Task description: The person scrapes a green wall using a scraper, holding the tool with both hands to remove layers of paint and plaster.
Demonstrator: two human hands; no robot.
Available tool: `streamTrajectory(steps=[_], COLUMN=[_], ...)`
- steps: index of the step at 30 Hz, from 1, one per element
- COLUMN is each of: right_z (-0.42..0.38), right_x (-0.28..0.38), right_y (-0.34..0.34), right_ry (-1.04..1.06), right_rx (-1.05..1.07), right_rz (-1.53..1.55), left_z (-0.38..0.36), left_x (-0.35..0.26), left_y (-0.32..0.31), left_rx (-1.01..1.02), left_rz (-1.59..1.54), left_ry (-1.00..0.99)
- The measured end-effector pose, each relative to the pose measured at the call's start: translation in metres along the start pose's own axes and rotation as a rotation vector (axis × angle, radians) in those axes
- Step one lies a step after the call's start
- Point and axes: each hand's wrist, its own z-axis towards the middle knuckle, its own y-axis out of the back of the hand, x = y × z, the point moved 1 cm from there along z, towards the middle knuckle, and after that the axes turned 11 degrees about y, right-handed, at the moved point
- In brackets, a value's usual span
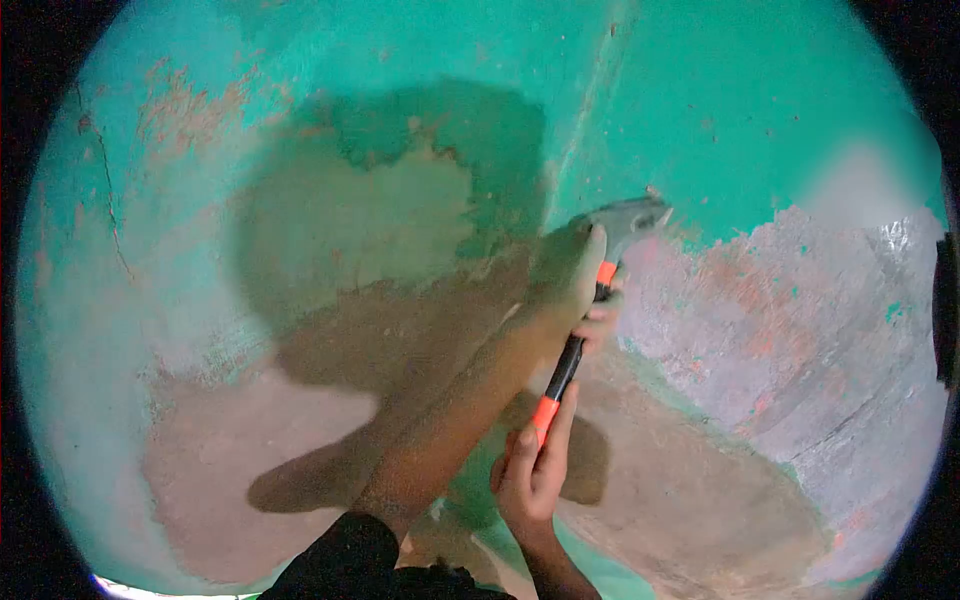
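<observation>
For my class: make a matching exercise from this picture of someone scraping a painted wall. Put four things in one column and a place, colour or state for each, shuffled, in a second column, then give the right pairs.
Things
1. scraper blade
2. scraper handle
3. left hand
4. right hand

Descriptions
A. black with orange bands
B. grips the lower end of the handle
C. grey metal, pressed to the wall at the edge of the green paint
D. pressed on the tool just behind the blade

Pairs: 1-C, 2-A, 3-D, 4-B
</observation>
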Motion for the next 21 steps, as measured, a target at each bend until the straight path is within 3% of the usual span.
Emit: streamTrajectory(steps=[4, 8, 12, 14, 17, 18, 21], right_z=[-0.031, -0.017, -0.029, -0.03, -0.015, -0.005, -0.007], right_x=[-0.016, -0.009, -0.015, -0.012, 0.003, 0.005, 0.014], right_y=[0.003, 0.009, 0.021, 0.023, 0.028, 0.027, 0.027], right_ry=[-0.007, 0.0, 0.02, -0.004, 0.001, 0.022, -0.002], right_rx=[-0.009, -0.023, 0.003, 0.009, 0.023, 0.031, 0.018], right_rz=[-0.093, -0.094, -0.212, -0.164, -0.092, -0.118, -0.049], left_z=[-0.025, -0.008, -0.007, -0.004, -0.008, 0.0, 0.001], left_x=[0.03, 0.019, 0.021, 0.039, 0.014, 0.009, 0.016], left_y=[-0.005, -0.012, -0.015, -0.017, -0.03, -0.027, -0.029], left_rx=[0.008, -0.033, 0.084, 0.06, -0.035, 0.05, 0.016], left_rz=[-0.066, -0.075, -0.099, -0.133, -0.076, -0.116, -0.086], left_ry=[0.162, 0.085, 0.064, 0.149, 0.032, 0.013, -0.005])
